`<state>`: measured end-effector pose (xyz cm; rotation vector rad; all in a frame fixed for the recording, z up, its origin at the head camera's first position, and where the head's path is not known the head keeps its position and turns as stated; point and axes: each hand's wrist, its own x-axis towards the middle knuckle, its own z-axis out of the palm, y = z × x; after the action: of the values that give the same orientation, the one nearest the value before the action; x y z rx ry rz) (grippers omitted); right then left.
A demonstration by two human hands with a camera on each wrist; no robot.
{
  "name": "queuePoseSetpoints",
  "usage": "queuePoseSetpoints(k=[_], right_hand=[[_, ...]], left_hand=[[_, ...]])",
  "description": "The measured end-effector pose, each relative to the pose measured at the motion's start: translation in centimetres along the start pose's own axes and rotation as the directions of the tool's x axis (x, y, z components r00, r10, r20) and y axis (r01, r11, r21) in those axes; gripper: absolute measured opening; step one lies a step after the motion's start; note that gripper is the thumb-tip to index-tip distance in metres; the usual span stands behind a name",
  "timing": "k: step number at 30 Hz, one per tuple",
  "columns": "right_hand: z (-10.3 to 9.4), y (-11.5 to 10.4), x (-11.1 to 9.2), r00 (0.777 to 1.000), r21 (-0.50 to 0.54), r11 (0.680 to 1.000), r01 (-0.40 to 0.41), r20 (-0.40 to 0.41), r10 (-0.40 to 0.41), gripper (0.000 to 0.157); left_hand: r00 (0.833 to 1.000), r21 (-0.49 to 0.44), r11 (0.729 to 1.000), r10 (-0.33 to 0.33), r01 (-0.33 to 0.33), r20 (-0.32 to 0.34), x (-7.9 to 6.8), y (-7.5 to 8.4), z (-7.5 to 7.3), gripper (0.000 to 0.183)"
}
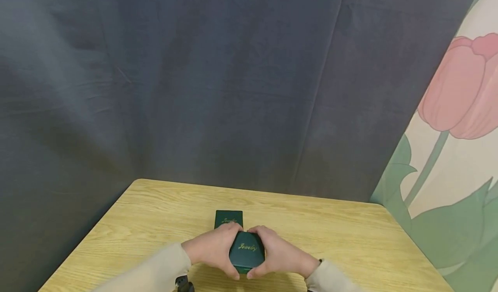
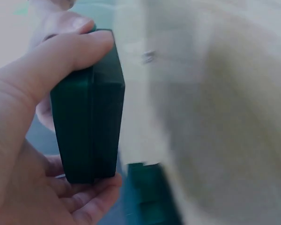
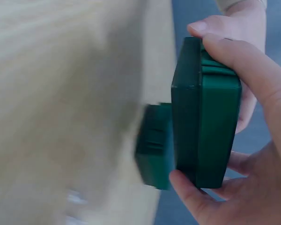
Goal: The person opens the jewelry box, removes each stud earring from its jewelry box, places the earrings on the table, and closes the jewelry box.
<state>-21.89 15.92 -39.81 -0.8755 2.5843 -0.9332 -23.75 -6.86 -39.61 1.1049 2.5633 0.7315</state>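
Note:
Between my two hands is a dark green jewelry box (image 1: 247,249) with gold "Jewelry" lettering on its lid, closed. My left hand (image 1: 214,249) grips its left side, thumb at the near edge and fingers at the far edge. On the opposite side my right hand (image 1: 281,252) grips it the same way. Both wrist views show the box (image 2: 91,122) held off the table, with the seam between lid and base visible. A second green jewelry box (image 1: 228,216) lies on the table just beyond my left hand, which partly covers it.
The light wood table (image 1: 330,236) spreads out around the boxes. A dark grey curtain (image 1: 233,89) hangs behind its far edge. To the right stands a wall with a painted pink tulip (image 1: 455,89). A black watch (image 1: 183,283) shows near the left sleeve.

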Motion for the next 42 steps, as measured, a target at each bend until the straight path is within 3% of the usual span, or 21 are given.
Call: queuePoseSetpoints(k=[7,15,28,34,38,42], right_hand=[[1.9,1.3,0.0,0.999,-0.020,1.000,-0.017,0.040,0.017,0.084],[2.4,1.8,0.4,0.996,0.004,0.999,-0.042,0.081,0.041,0.081],[2.7,2.1,0.6,0.994,-0.031,0.999,-0.032,0.100,0.034,0.080],[2.7,2.0,0.6,0.995,-0.055,0.998,-0.028,0.098,0.033,0.081],[2.7,2.2,0.5,0.994,-0.054,0.998,-0.041,0.096,0.046,0.082],[2.6,2.3,0.4,0.993,-0.051,0.997,-0.058,0.096,0.063,0.083]], left_hand=[[1.000,-0.013,1.000,-0.004,0.004,0.007,-0.4,-0.9,2.6,0.080],[0.999,0.029,0.999,-0.024,0.023,0.031,0.0,-1.7,3.8,0.082],[0.998,0.051,0.998,-0.049,0.047,0.038,-0.1,-1.8,4.1,0.084],[0.995,-0.048,0.998,-0.039,0.044,0.089,-0.7,-2.2,3.9,0.094],[0.990,-0.106,0.990,-0.080,0.092,0.113,-1.3,-2.7,3.5,0.103],[0.990,-0.107,0.988,-0.105,0.116,0.097,-1.5,-3.5,3.6,0.095]])
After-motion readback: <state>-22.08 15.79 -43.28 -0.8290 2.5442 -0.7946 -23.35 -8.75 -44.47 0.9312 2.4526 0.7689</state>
